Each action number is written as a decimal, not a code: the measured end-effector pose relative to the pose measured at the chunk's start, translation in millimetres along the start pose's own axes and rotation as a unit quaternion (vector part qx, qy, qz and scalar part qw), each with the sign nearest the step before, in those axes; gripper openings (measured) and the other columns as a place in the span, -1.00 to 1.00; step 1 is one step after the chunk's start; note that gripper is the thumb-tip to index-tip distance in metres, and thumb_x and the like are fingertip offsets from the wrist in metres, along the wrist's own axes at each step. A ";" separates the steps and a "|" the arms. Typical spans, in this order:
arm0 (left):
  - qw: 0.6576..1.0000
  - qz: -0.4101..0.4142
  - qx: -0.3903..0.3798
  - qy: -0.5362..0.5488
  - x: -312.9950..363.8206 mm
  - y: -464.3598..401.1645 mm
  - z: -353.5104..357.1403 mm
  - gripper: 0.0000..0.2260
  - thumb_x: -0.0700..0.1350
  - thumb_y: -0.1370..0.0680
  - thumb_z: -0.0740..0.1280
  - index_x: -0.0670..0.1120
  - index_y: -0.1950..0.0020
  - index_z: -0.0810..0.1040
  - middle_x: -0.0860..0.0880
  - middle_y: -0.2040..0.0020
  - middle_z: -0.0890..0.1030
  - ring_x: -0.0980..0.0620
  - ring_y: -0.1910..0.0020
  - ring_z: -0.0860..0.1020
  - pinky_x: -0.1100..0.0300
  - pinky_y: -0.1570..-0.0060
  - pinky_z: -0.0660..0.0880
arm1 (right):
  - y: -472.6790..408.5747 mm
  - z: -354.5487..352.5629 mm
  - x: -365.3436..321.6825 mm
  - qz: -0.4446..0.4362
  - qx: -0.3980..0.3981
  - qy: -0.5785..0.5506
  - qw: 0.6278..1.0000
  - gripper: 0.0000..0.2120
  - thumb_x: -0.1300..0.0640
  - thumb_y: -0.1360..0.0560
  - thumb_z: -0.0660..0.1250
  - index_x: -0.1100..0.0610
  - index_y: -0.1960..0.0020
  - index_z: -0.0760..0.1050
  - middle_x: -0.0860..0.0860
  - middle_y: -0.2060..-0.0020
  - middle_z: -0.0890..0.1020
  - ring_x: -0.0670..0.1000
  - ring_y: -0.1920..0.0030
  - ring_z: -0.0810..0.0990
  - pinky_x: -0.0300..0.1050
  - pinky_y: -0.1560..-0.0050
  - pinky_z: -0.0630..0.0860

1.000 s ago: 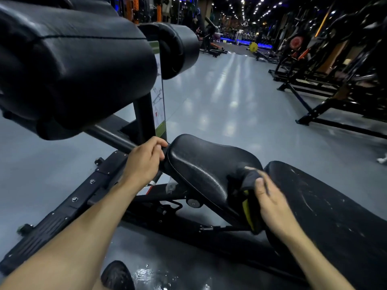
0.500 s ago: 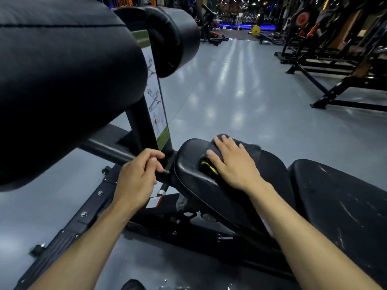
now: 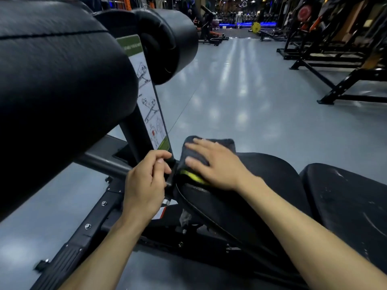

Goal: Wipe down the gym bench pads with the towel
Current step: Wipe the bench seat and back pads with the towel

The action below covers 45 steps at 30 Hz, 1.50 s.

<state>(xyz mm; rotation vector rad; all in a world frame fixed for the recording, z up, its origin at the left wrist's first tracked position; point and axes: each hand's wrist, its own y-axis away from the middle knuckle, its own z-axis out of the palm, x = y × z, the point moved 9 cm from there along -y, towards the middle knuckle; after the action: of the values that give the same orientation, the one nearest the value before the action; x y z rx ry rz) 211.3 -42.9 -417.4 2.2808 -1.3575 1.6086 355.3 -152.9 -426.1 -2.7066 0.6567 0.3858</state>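
Observation:
The black seat pad lies low in the middle, with the longer back pad to its right, scuffed with pale marks. A dark towel with a yellow-green edge covers the seat pad's front tip. My right hand lies flat on the towel, fingers spread, pressing it onto the pad. My left hand curls around the black frame bracket just left of the seat's tip. Two big black roller pads fill the upper left.
An instruction placard stands on the upright post behind my left hand. The bench's black steel base runs to the lower left over grey floor. Black racks and machines line the right side and far end.
My right hand has slid the towel from the seat's rear right edge forward to its front tip, then a little further left. My left hand has stayed on the frame.

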 end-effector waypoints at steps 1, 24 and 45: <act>1.000 0.004 0.003 -0.003 2.2 1.5 -1.0 -0.77 -0.15 -0.69 0.18 0.11 -0.09 0.60 0.14 0.19 0.62 0.11 0.31 0.59 0.37 0.32 0.41 | -16.6 -0.2 10.3 0.035 0.004 0.007 0.999 -0.43 -0.34 -0.59 0.05 -0.07 -0.45 0.44 -0.02 -0.43 0.50 0.06 -0.44 0.43 0.01 -0.43 0.31; 0.995 0.093 -0.047 -0.002 44.0 14.4 42.5 -0.77 -0.25 -0.67 0.22 0.03 -0.09 0.61 0.15 0.00 0.64 0.17 -0.05 0.61 0.20 -0.06 0.53 | 153.7 -17.5 38.2 0.073 0.046 0.020 0.996 -0.45 -0.30 -0.65 -0.10 -0.19 -0.58 0.21 -0.19 -0.61 0.12 -0.16 -0.61 0.00 -0.10 -0.60 -0.12; 0.976 0.176 -0.124 -0.031 87.2 29.4 104.1 -0.78 -0.11 -0.61 0.19 0.08 -0.09 0.60 0.17 0.07 0.63 0.08 0.00 0.59 0.05 -0.08 0.51 | 237.6 -12.6 25.8 0.100 0.046 0.052 0.993 -0.33 -0.40 -0.58 0.07 -0.21 -0.62 0.07 -0.17 -0.63 0.00 -0.14 -0.62 -0.13 -0.07 -0.60 -0.17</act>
<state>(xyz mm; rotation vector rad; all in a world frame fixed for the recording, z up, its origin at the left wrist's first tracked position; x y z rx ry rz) 276.4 -165.4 -410.2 2.0479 -1.9448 1.3530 265.1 -367.3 -482.5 -2.5955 0.9557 0.2570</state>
